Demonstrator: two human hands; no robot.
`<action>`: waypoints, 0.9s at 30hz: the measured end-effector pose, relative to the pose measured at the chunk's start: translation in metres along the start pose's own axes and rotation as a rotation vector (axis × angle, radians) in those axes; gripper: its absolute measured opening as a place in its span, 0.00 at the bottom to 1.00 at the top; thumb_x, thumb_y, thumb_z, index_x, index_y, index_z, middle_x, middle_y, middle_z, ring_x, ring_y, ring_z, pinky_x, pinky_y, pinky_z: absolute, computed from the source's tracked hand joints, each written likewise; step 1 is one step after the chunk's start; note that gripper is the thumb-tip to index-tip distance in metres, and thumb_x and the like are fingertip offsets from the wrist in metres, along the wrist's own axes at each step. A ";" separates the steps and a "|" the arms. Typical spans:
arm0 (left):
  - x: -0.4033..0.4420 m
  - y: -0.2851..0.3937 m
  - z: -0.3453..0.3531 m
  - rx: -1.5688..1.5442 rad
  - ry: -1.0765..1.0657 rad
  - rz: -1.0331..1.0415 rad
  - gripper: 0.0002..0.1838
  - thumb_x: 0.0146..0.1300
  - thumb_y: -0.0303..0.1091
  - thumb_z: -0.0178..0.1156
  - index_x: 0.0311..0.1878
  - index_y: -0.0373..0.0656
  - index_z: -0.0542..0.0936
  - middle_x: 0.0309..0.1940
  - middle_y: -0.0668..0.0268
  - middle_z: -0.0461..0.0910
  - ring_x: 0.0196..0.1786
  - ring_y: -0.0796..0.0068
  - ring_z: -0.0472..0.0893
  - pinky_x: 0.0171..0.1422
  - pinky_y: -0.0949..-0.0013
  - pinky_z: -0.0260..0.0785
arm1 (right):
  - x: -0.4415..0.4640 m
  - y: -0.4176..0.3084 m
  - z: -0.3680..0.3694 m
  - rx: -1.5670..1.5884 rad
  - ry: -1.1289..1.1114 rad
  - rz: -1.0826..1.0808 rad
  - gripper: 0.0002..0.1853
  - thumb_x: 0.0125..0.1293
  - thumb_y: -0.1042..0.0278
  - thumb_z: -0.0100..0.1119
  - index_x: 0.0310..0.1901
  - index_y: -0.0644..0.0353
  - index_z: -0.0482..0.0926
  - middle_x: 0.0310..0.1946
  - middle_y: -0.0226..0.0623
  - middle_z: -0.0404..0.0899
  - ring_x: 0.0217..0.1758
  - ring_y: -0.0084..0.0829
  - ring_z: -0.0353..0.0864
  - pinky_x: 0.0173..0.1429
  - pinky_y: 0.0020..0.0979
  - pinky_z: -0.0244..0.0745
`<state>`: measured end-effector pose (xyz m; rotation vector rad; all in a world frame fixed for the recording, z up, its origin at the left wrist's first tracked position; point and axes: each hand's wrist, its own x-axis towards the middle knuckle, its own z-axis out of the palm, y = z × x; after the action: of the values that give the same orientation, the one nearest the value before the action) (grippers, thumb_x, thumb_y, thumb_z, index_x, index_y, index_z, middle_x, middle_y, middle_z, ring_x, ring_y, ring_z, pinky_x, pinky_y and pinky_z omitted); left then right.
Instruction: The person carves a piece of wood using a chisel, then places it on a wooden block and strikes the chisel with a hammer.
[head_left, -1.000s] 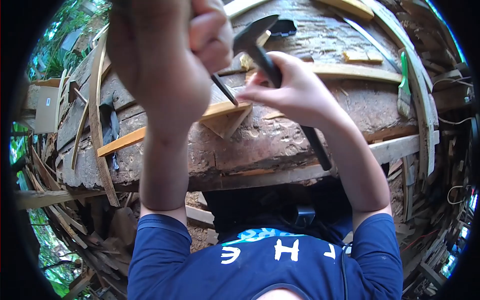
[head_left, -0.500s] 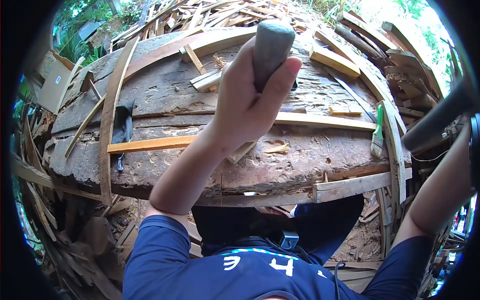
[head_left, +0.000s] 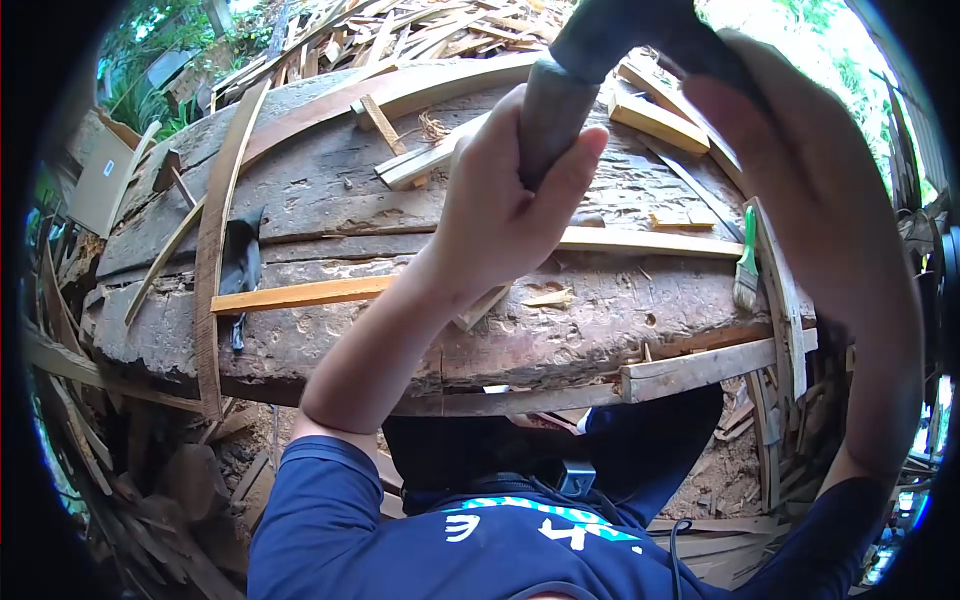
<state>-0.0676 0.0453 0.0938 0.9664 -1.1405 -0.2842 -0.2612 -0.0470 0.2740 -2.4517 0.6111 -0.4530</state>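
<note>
My left hand (head_left: 500, 210) is raised above the middle of the work surface, its fingers wrapped around a thick grey-brown wooden handle (head_left: 552, 115). The handle stands upright with its rounded end up; whatever is at its lower end is hidden behind the hand. My right hand (head_left: 790, 140), somewhat blurred, comes in from the right and grips a dark hammer (head_left: 620, 25). The hammer's head is at the top of the wooden handle and appears to touch it. Beneath both hands lies a broad, weathered wooden slab (head_left: 560, 350) with a pitted surface.
Several wood strips lie on the slab, among them an orange-brown strip (head_left: 300, 297) and a pale block (head_left: 660, 122). A green-handled brush (head_left: 747, 262) rests at the right. A cardboard piece (head_left: 105, 175) stands at the left. Scrap wood (head_left: 440, 30) is piled behind.
My right hand has swung the hammer from the far right up and leftward to the top of the wooden handle. My left hand keeps its grip and has barely moved.
</note>
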 end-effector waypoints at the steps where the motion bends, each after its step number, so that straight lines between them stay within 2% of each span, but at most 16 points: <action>1: 0.000 -0.002 0.002 0.028 0.004 0.102 0.10 0.75 0.35 0.63 0.43 0.40 0.74 0.20 0.74 0.71 0.19 0.87 0.67 0.22 0.77 0.58 | 0.000 0.005 0.006 0.060 0.012 0.030 0.17 0.80 0.56 0.58 0.56 0.61 0.80 0.26 0.23 0.75 0.22 0.09 0.65 0.26 0.18 0.60; 2: -0.003 -0.005 0.003 0.056 0.019 0.193 0.10 0.77 0.36 0.60 0.42 0.41 0.73 0.18 0.76 0.71 0.16 0.91 0.67 0.18 0.80 0.58 | -0.001 0.013 0.012 0.143 0.029 0.051 0.17 0.80 0.56 0.58 0.56 0.61 0.80 0.26 0.23 0.75 0.22 0.09 0.65 0.26 0.18 0.60; 3: -0.002 -0.003 0.001 0.035 0.005 0.171 0.11 0.77 0.36 0.60 0.40 0.41 0.74 0.17 0.76 0.71 0.16 0.91 0.67 0.18 0.80 0.58 | 0.000 0.020 0.022 0.221 0.038 0.076 0.17 0.80 0.56 0.58 0.56 0.61 0.81 0.26 0.23 0.75 0.23 0.09 0.65 0.26 0.17 0.60; 5: 0.000 -0.010 -0.004 0.022 -0.018 0.151 0.14 0.78 0.39 0.61 0.37 0.41 0.74 0.17 0.76 0.70 0.16 0.92 0.66 0.18 0.80 0.56 | 0.005 0.035 0.048 0.267 -0.001 0.079 0.13 0.78 0.58 0.60 0.51 0.60 0.80 0.22 0.20 0.73 0.19 0.08 0.63 0.23 0.19 0.57; 6: 0.001 -0.005 -0.002 -0.006 -0.005 0.110 0.14 0.78 0.40 0.61 0.36 0.42 0.74 0.16 0.77 0.69 0.16 0.92 0.66 0.18 0.80 0.55 | 0.008 0.052 0.084 0.155 0.142 0.008 0.11 0.77 0.60 0.62 0.49 0.60 0.80 0.20 0.20 0.73 0.18 0.09 0.64 0.22 0.19 0.57; 8: -0.001 -0.001 0.002 -0.046 0.024 0.080 0.15 0.78 0.40 0.61 0.36 0.42 0.73 0.16 0.77 0.69 0.16 0.91 0.65 0.18 0.80 0.54 | 0.006 0.073 0.128 0.294 -0.021 0.192 0.16 0.68 0.65 0.71 0.49 0.63 0.76 0.24 0.23 0.73 0.18 0.15 0.71 0.20 0.22 0.66; 10: -0.002 -0.002 0.004 -0.085 0.042 0.043 0.16 0.78 0.41 0.61 0.35 0.42 0.73 0.16 0.77 0.68 0.16 0.91 0.65 0.18 0.80 0.52 | 0.005 0.097 0.162 0.395 -0.234 0.302 0.28 0.60 0.68 0.77 0.58 0.65 0.73 0.33 0.30 0.83 0.26 0.19 0.79 0.31 0.23 0.76; 12: -0.001 -0.007 0.000 -0.129 0.043 0.086 0.17 0.78 0.41 0.61 0.34 0.42 0.72 0.16 0.76 0.68 0.16 0.90 0.65 0.18 0.80 0.50 | 0.000 0.125 0.203 0.504 -0.240 0.215 0.35 0.56 0.70 0.78 0.63 0.67 0.70 0.46 0.38 0.87 0.33 0.21 0.82 0.42 0.26 0.81; 14: 0.000 -0.004 0.000 -0.083 0.063 0.036 0.18 0.78 0.42 0.60 0.32 0.42 0.71 0.16 0.76 0.67 0.15 0.89 0.64 0.17 0.79 0.48 | -0.003 0.130 0.227 0.681 -0.251 0.192 0.36 0.55 0.72 0.79 0.63 0.68 0.70 0.54 0.42 0.86 0.35 0.21 0.83 0.46 0.26 0.82; 17: 0.001 -0.005 0.000 -0.087 0.052 0.120 0.22 0.79 0.43 0.57 0.28 0.43 0.69 0.16 0.74 0.66 0.13 0.88 0.60 0.16 0.77 0.45 | 0.005 0.122 0.231 0.685 -0.209 0.204 0.31 0.54 0.73 0.79 0.57 0.66 0.71 0.46 0.38 0.87 0.35 0.20 0.83 0.43 0.26 0.81; 18: 0.004 -0.006 -0.006 -0.077 -0.008 0.130 0.20 0.80 0.43 0.56 0.30 0.43 0.69 0.16 0.74 0.64 0.13 0.87 0.60 0.16 0.77 0.44 | 0.008 0.123 0.233 0.680 -0.172 0.193 0.29 0.54 0.73 0.79 0.54 0.64 0.71 0.43 0.36 0.87 0.35 0.20 0.82 0.42 0.26 0.81; 19: 0.002 -0.006 -0.001 -0.085 0.043 0.094 0.19 0.80 0.43 0.56 0.32 0.43 0.69 0.16 0.74 0.63 0.13 0.87 0.60 0.16 0.77 0.44 | 0.010 0.123 0.235 0.702 -0.127 0.180 0.24 0.55 0.74 0.77 0.49 0.63 0.72 0.37 0.33 0.85 0.34 0.20 0.82 0.40 0.26 0.80; 21: 0.000 0.005 0.006 -0.052 0.102 0.004 0.17 0.80 0.46 0.55 0.37 0.44 0.69 0.16 0.75 0.60 0.13 0.87 0.58 0.16 0.77 0.44 | 0.011 0.124 0.237 0.703 -0.157 0.167 0.23 0.55 0.75 0.76 0.48 0.63 0.72 0.36 0.33 0.84 0.33 0.21 0.82 0.40 0.27 0.80; 23: -0.001 0.005 0.005 -0.051 0.111 -0.027 0.18 0.80 0.48 0.54 0.38 0.44 0.69 0.16 0.75 0.59 0.13 0.87 0.58 0.16 0.76 0.44 | 0.010 0.128 0.247 0.696 -0.156 0.092 0.19 0.54 0.76 0.73 0.44 0.63 0.74 0.31 0.32 0.81 0.30 0.24 0.81 0.40 0.29 0.79; 26: 0.000 0.007 0.002 -0.014 0.098 -0.082 0.19 0.80 0.53 0.51 0.42 0.45 0.70 0.17 0.76 0.57 0.13 0.87 0.56 0.16 0.76 0.44 | 0.009 0.128 0.245 0.707 -0.174 0.146 0.20 0.54 0.76 0.74 0.46 0.63 0.74 0.27 0.32 0.78 0.29 0.25 0.80 0.40 0.30 0.78; 27: -0.001 0.009 0.003 -0.025 0.122 -0.109 0.19 0.80 0.53 0.51 0.43 0.46 0.69 0.17 0.76 0.57 0.13 0.86 0.55 0.17 0.76 0.44 | 0.009 0.132 0.251 0.703 -0.081 0.111 0.19 0.54 0.75 0.74 0.46 0.62 0.75 0.25 0.31 0.76 0.29 0.24 0.79 0.40 0.30 0.77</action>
<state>-0.0734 0.0493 0.1000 1.0123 -0.9724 -0.3223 -0.1860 -0.0373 0.0003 -1.7500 0.4502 -0.4293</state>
